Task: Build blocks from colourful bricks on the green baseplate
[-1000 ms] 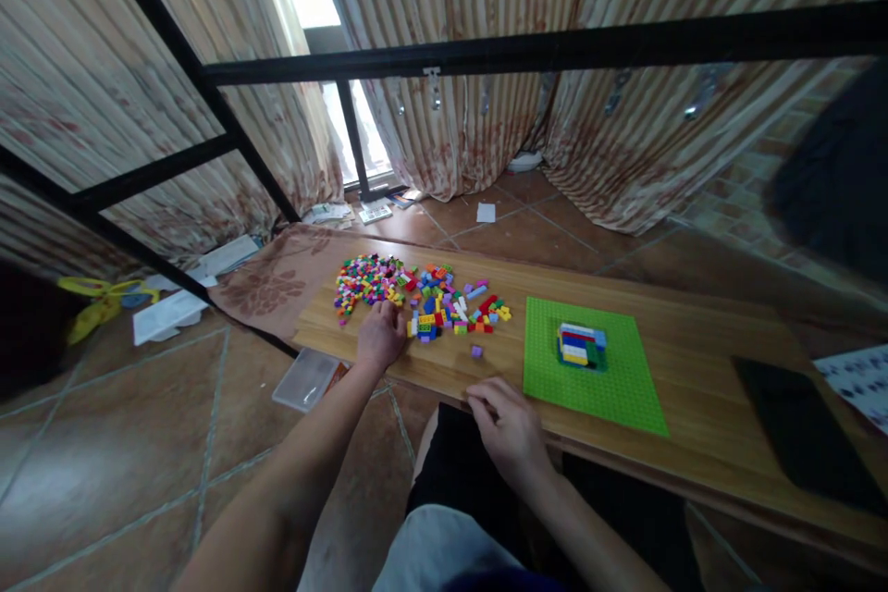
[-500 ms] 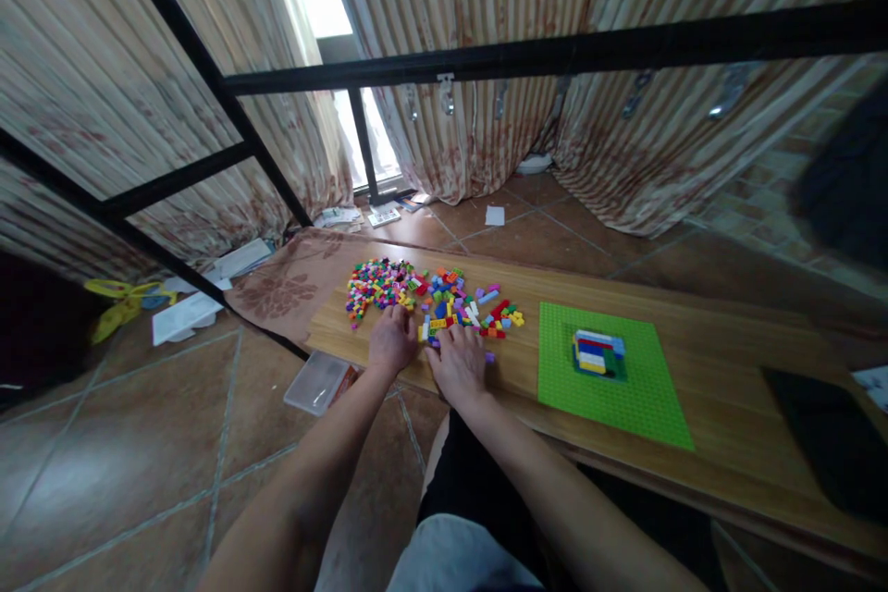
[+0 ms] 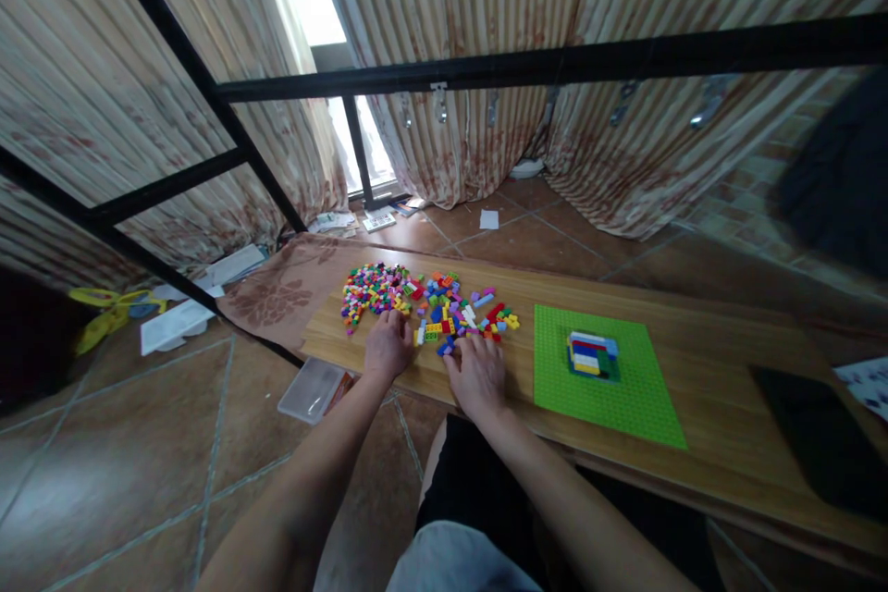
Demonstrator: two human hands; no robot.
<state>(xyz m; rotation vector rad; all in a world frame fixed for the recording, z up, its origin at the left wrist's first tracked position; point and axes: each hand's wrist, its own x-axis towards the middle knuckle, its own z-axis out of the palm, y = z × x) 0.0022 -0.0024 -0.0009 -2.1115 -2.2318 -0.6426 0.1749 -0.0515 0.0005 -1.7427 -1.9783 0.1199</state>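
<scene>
Small toy bricks [image 3: 378,287] in many colours lie heaped on a wooden board, with larger bricks [image 3: 438,287] spread to their right. My left hand [image 3: 388,342] rests at the near edge of the heap, its fingers curled and pressed together; what they hold, if anything, is hidden. Right of it, my right hand [image 3: 477,377] bends over the near bricks, thumb and fingertips closed at a blue brick [image 3: 446,347]. Farther right lies a green baseplate [image 3: 624,398] bearing a low build [image 3: 591,353] of white, red, blue, yellow and green bricks.
The wooden board [image 3: 708,370] carries a dark flat panel [image 3: 819,444] at its right. A clear plastic box [image 3: 314,390] is on the tiled floor by the near left edge. A black metal rail [image 3: 513,69] crosses in front of the curtains [image 3: 458,0]. Papers [image 3: 177,326] lie at left.
My right hand has shifted slightly right and toward me, uncovering yellow and green bricks and a blue one at its fingertips. The left hand stays almost in place. The view has shifted slightly.
</scene>
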